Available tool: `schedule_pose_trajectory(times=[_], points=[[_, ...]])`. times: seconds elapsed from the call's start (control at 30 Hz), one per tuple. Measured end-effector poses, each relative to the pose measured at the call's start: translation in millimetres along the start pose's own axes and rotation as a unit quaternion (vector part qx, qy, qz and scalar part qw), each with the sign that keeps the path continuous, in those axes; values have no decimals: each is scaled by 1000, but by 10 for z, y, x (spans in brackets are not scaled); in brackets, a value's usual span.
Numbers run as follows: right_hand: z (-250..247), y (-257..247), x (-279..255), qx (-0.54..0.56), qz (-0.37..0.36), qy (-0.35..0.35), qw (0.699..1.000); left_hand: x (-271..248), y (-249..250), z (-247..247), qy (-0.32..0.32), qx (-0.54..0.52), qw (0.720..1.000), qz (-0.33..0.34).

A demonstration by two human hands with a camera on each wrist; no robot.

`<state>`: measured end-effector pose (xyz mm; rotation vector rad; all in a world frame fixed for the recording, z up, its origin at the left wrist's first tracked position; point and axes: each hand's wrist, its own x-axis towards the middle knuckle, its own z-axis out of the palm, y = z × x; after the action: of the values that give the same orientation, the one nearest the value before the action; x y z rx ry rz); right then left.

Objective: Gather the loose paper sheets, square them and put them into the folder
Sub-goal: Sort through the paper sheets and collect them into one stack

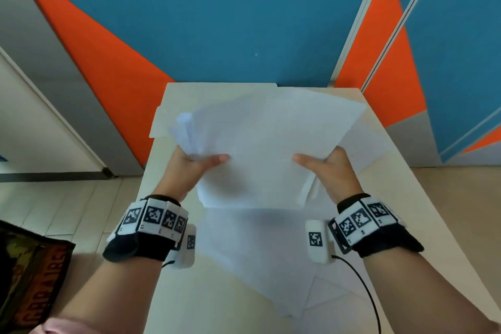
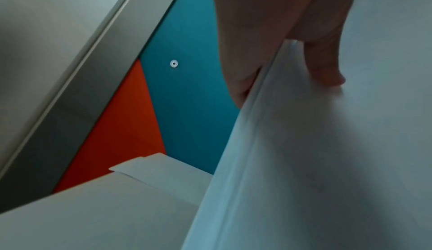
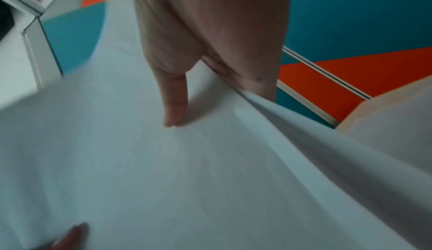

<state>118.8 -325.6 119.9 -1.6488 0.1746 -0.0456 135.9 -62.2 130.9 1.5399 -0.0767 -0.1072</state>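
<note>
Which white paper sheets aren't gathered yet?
The white paper sheets lying flat on the cream table nearest the person; the others are a lifted stack held by both hands.

A cream-coloured table (image 1: 393, 211) is standing against a blue and orange wall. A cream folder (image 1: 189, 97) is lying flat at its far end, its left edge overhanging the table's left side. Loose white paper sheets (image 1: 271, 266) are lying directly on the near half of the surface, overlapping one another at differing angles.
</note>
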Motion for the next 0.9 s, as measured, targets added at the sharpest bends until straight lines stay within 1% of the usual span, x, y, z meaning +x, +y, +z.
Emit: schedule_pose_trajectory(times=[0.03, 0.1, 0.13, 0.2, 0.27, 0.33, 0.37, 0.43, 0.5, 0.53, 0.6, 0.7, 0.73, 0.77, 0.8, 0.83, 0.9], points=[[-11, 48, -19, -1, 18, -14, 1000, 0, -53, -17, -6, 1, 1000, -5], [16, 223, -71, -15, 59, -18, 998, -36, -272, -39, -12, -6, 999, -48], [42, 306, -110, -11, 72, -11, 997, -72, -388, -44, -2, -18, 997, -70], [118, 412, -155, 3, 84, 5, 996, -112, -525, 1, 28, -26, 995, -91], [197, 405, -144, 21, 90, 33, 995, -100, -528, 72, 39, -24, 995, -85], [223, 324, -93, 56, 80, 45, 994, -56, -470, 68, 35, -26, 997, -58], [232, 284, -56, 69, 70, 39, 994, -25, -434, 35, 24, -28, 998, -49], [212, 278, -48, 67, 67, 10, 995, -27, -457, -37, -1, -16, 998, -58], [205, 371, -61, 30, 82, -22, 996, -58, -568, -86, -5, -4, 995, -96], [216, 416, -79, 7, 86, -26, 996, -70, -630, -93, 5, 5, 994, -112], [248, 468, -68, -20, 89, -29, 995, -70, -754, -81, 51, 27, 989, -133], [208, 528, 38, -121, 118, -42, 985, -48, -790, -53, 138, 36, 982, -126], [168, 581, 73, -175, 130, -54, 974, -46, -745, -69, 163, 36, 979, -112], [127, 643, 89, -247, 136, -71, 957, -53, -696, -102, 184, 31, 977, -100], [94, 720, 85, -330, 134, -93, 930, -54, -665, -159, 207, 23, 974, -87], [75, 814, 62, -408, 129, -119, 896, -55, -672, -239, 228, 11, 970, -80], [93, 1015, -16, -516, 130, -161, 831, -69, -712, -398, 265, -6, 961, -76]])
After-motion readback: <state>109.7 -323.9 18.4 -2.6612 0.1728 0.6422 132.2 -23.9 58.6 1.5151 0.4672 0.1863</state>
